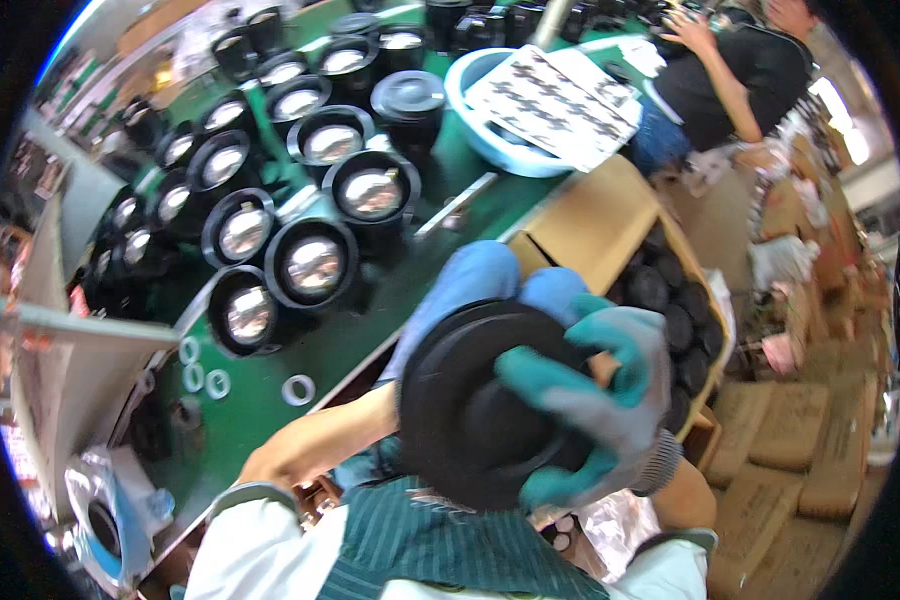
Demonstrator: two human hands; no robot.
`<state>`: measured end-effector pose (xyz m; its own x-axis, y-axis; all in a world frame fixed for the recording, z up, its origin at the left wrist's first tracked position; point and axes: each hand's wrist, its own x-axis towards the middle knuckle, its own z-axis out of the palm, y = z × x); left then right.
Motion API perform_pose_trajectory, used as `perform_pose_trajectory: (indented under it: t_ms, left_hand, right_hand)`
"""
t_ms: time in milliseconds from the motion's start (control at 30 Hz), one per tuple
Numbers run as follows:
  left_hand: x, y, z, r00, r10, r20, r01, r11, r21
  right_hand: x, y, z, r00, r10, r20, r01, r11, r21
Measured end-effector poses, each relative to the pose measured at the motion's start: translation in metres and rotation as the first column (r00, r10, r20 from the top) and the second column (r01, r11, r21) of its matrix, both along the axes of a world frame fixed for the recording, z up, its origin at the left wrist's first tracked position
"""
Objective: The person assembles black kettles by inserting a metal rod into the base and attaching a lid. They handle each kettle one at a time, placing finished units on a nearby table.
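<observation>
In front of my chest is a large round black housing (450,400), its wide rim and recessed middle turned toward me. My right hand (610,390), in a grey and teal glove, has its fingers curled over the housing's right side and middle; they are slightly blurred. My left forearm comes in from the lower left and reaches the housing's left edge. The left hand itself is hidden behind the housing, so its fingers do not show. On the green bench to the left stand several black cups with shiny reflective insides (312,264).
Several pale rings (297,390) lie on the green bench (370,330). A light blue basin (470,95) with a patterned sheet (560,105) stands farther back. Right of my knees, a carton (595,215) holds black round parts (670,325). Brown boxes (785,425) stack at right; a co-worker (740,85) sits beyond.
</observation>
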<state>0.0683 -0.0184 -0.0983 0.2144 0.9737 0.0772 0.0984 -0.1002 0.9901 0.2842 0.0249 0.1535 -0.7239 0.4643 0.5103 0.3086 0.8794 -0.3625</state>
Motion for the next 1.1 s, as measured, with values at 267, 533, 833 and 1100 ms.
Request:
perform_pose_trajectory:
  t_ms: [267,533,833,1100]
  left_hand:
    - [-0.046,0.007,-0.036,0.981,-0.180,0.071,0.185,0.979,-0.080]
    - [-0.041,0.011,-0.041,0.974,-0.124,-0.189,0.142,0.986,0.084]
    - [-0.029,0.008,-0.017,0.993,-0.119,-0.001,0.118,0.987,-0.106]
    - [-0.001,0.010,0.079,0.988,-0.054,-0.143,0.085,0.973,0.216]
  right_hand:
    - [0.027,0.001,-0.053,0.987,-0.115,-0.111,0.038,0.843,-0.536]
    - [0.013,-0.017,-0.060,0.897,-0.425,-0.121,0.259,0.728,-0.635]
    - [0.008,-0.028,-0.054,0.958,-0.181,-0.222,0.131,0.966,-0.221]
    - [0.009,-0.013,-0.025,0.907,0.406,0.113,-0.381,0.905,-0.189]
